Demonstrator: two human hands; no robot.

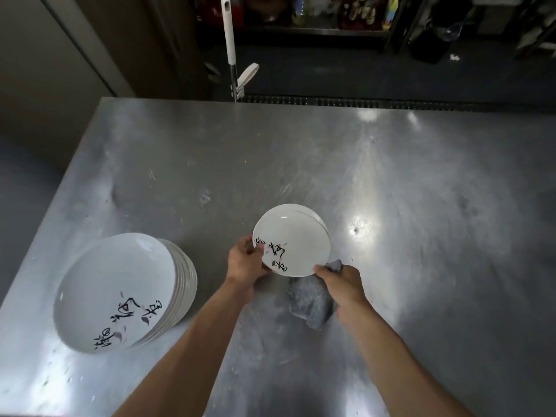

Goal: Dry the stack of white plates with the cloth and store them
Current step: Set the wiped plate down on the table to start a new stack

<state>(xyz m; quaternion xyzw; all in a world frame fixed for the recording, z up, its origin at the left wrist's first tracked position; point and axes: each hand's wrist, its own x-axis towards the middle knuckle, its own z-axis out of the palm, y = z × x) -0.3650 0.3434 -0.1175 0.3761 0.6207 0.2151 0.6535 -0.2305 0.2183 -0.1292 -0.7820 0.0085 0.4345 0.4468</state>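
Forearms, both mine, bare, reaching from the near edge toward the middle of the table.

Table: brushed steel, flat and rectangular, scuffed and streaked, with bright glare patches and a small dent to the right of centre.

Stack of plates: round, glossy white glazed ware, standing on the near left of the table, well apart from my hands. The top plate carries black brush-style characters with small pinkish marks near its near rim. The rims show as stepped layers on the right side.

Single plate: same white glaze and same black lettering, round and shallow, held tilted between my hands at the centre of the table.

Cloth: grey, mottled, soft and crumpled, hanging below the single plate's near edge. Whether its lower end touches the steel I cannot tell.

Left hand: grips the single plate's left rim, thumb on the upper face, fingers curled beneath.

Right hand: fingers curled round the cloth, pressing it to the plate's near right rim.

Handle: white, slim, cylindrical, upright beyond the far edge.
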